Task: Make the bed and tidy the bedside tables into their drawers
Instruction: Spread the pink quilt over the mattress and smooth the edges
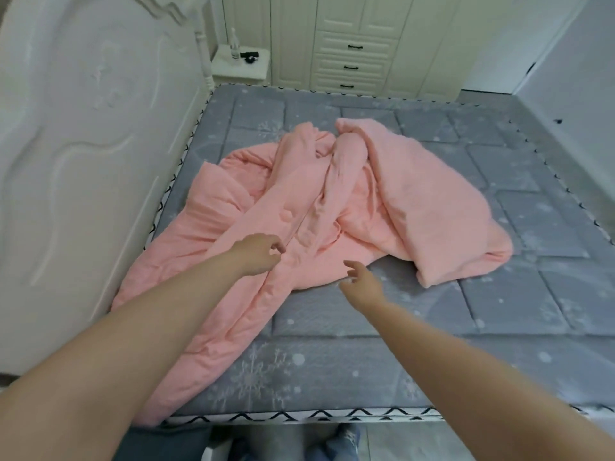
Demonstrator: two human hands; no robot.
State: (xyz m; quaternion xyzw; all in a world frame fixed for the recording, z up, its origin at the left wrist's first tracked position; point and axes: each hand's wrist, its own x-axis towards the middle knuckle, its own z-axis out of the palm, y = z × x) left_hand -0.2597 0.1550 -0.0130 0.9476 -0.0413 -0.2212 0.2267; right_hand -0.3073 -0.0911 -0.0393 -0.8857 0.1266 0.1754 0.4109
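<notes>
A pink quilt [392, 191] lies crumpled across the grey quilted mattress [519, 314], one corner hanging over the near edge. My left hand [258, 254] hovers over a fold of the quilt with fingers curled and apart, holding nothing. My right hand [361, 281] reaches above the quilt's near edge, fingers spread and empty. A white bedside table [223, 66] stands beyond the far side of the bed, bearing a clear bottle [234, 44] and a small black object [250, 56].
A white carved headboard [83, 144] runs along the left. White wardrobe doors and drawers [354, 64] line the far wall. A white wall stands at the right. My feet [346, 440] are on the floor at the near bed edge.
</notes>
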